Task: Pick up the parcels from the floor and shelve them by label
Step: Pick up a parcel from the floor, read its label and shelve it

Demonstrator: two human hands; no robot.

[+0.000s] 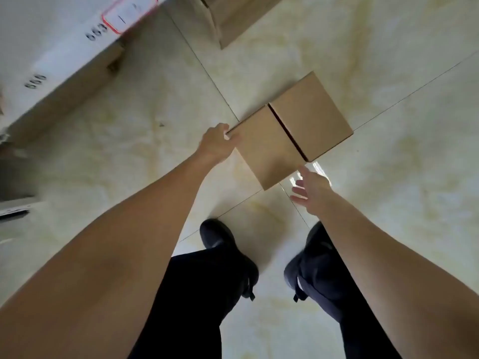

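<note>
Left fingers: curled round the near-left corner of the cardboard parcel (290, 130), gripping it; the fingertips are tucked out of sight under the edge.
Left hand (216, 145): pressed against that corner, the bare forearm stretching back toward the person.
Right fingers (298, 196): spread wide and loose, holding nothing.
Right hand (312, 191): hovers just beside the parcel's near edge, apart from it; one finger points up toward the dark seam.
Parcel: plain brown, flat, its two top flaps meeting at a dark seam down the middle. It sits over the crossing of the tile joints, turned at an angle to them. Whether it rests flat on the floor or is tipped up a little, I cannot tell.
Floor (388, 203): pale glossy tiles with yellowish veining, with a bright glare patch next to the right hand.
Feet: two dark shoes (220, 237) and dark trouser legs, planted just behind the parcel, one either side of a tile joint.
Second box (233, 19): brown cardboard, farther off on the floor, well apart from the parcel.
Shelf (64, 47): a white edge on the left, bearing printed numbers too blurred to read and a red-bordered label.
</note>
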